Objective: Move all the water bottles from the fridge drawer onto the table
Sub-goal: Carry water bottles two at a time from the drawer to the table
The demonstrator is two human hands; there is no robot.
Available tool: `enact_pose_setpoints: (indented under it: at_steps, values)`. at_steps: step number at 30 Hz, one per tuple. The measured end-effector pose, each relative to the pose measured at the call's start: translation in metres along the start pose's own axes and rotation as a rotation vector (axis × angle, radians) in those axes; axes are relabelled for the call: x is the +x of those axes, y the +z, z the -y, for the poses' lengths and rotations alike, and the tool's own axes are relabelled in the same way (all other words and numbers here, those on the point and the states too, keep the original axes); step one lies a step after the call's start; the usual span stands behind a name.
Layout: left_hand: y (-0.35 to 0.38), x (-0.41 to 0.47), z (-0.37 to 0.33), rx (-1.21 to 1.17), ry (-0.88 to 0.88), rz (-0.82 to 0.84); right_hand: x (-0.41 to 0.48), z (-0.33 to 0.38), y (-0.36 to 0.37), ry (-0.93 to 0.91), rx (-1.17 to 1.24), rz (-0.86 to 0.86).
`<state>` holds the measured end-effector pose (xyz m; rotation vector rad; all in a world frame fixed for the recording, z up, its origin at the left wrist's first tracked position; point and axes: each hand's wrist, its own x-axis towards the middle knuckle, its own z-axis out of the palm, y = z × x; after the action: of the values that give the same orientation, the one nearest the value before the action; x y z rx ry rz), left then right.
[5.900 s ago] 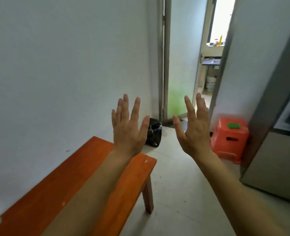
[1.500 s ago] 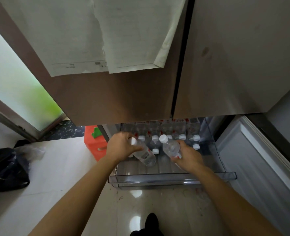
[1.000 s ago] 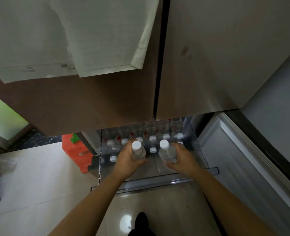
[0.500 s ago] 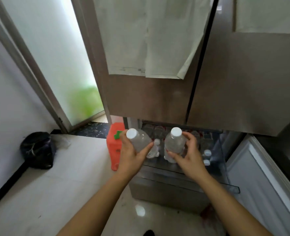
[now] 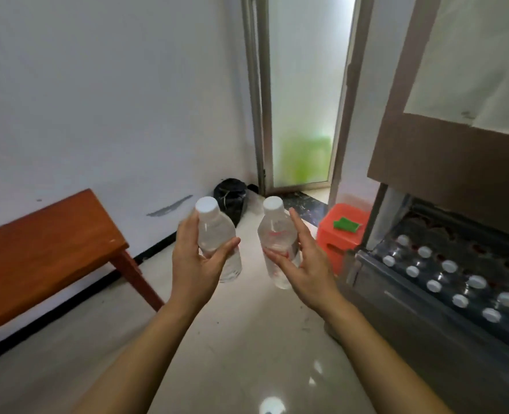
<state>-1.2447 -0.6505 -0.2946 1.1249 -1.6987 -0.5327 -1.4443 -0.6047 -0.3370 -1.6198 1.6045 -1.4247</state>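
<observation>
Two hands are gripping upright bottles over glossy floor (image 5: 232,339): left hand (image 5: 198,264) holding left bottle (image 5: 217,237), right hand (image 5: 304,270) holding right bottle (image 5: 277,237). Red stool (image 5: 341,231) and black bag (image 5: 231,195) are sitting ahead; table (image 5: 38,252) standing left by wall; fridge drawer (image 5: 402,318) lying open right, holding capped bottles (image 5: 450,265).

We have one view: a head-worn wide-angle camera, pitched forward and down. The left hand (image 5: 196,264) and right hand (image 5: 304,270) sit close, centre frame. The red-brown wooden table (image 5: 38,249) is at the left edge and the open grey fridge drawer (image 5: 411,333) at the right edge. The frosted glass door (image 5: 304,100) is straight ahead, farther off.
</observation>
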Motion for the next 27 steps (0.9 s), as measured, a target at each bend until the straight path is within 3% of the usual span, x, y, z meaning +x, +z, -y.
enact_pose_setpoints:
  at_steps: [6,16,27]
  values:
    - [-0.139,-0.003,0.053,0.016,-0.076,-0.169,0.007,0.078,0.131,-0.106,0.036,0.172]
    - [-0.409,-0.010,0.191,0.111,-0.150,-0.378,0.019,0.214,0.422,-0.225,0.174,0.423]
    - [-0.547,0.036,0.311,0.109,-0.214,-0.460,0.067,0.268,0.627,-0.260,0.244,0.660]
